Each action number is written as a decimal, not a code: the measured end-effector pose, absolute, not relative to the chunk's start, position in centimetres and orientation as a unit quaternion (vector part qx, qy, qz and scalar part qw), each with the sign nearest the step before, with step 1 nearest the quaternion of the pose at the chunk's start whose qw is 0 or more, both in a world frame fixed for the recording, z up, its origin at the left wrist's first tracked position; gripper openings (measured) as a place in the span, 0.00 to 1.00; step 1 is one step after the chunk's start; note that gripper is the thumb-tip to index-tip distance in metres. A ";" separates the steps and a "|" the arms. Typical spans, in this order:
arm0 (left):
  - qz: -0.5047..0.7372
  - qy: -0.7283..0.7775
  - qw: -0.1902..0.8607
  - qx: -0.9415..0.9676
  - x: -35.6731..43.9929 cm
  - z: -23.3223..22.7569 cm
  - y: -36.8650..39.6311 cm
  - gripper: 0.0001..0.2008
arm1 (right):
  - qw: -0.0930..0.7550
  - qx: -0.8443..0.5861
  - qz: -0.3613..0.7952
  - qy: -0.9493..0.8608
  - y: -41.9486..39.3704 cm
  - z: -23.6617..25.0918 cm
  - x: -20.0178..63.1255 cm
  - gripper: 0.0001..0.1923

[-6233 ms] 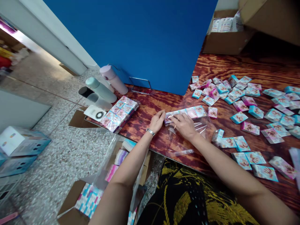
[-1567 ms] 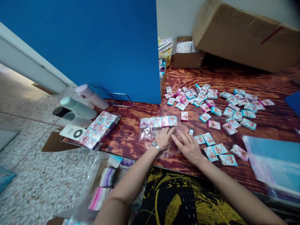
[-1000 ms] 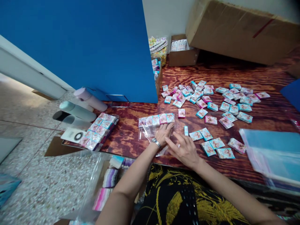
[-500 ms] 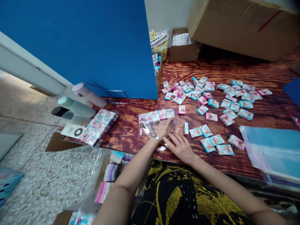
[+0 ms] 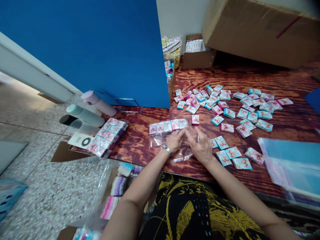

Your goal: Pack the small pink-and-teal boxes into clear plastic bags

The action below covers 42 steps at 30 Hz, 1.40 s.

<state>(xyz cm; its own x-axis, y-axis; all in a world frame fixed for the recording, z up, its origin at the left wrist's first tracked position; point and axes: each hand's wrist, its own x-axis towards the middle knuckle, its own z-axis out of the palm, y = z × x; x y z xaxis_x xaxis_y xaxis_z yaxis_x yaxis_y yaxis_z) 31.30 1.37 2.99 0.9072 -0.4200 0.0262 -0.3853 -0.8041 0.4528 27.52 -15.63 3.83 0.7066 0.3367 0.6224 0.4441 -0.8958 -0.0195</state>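
One row of small boxes (image 5: 168, 126) already sits in the clear bag (image 5: 160, 140) on the table (image 5: 275, 76). The left hand (image 5: 176, 141) presses flat and open on the bag; the right hand (image 5: 201, 146) seems to pinch another box, though its grip is hard to see. Dozens of loose boxes (image 5: 225, 110) remain unbagged beside one filled bag (image 5: 107, 136).

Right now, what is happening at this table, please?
A person sits at a wooden table and works with both hands on a clear bag. A row of small boxes already lies inside it at the far end. The left hand rests on the bag, and the right hand holds one teal box at the bag. Many loose boxes lie scattered to the right, and a filled bag lies to the left.
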 end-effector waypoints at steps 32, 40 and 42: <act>0.000 0.061 0.200 0.978 30.5 4.8 0.8 0.26 | 0.241 -0.897 -0.193 -0.317 -13.8 5.2 28.7 0.14; 0.026 0.005 0.154 0.988 29.4 3.2 0.9 0.26 | 0.340 -0.875 -0.136 -0.318 -16.9 7.4 31.5 0.20; 0.063 -0.056 0.153 0.985 28.3 2.5 1.0 0.23 | 0.327 -0.876 -0.157 -0.317 -16.7 7.9 33.4 0.21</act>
<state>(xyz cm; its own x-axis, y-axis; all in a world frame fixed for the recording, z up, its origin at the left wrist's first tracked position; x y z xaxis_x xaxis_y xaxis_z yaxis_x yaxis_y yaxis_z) 28.33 0.96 2.54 0.9860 -0.0902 0.1405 -0.1286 -0.9469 0.2946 33.43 -16.70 7.94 0.7489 0.4532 0.4835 0.6591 -0.5848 -0.4728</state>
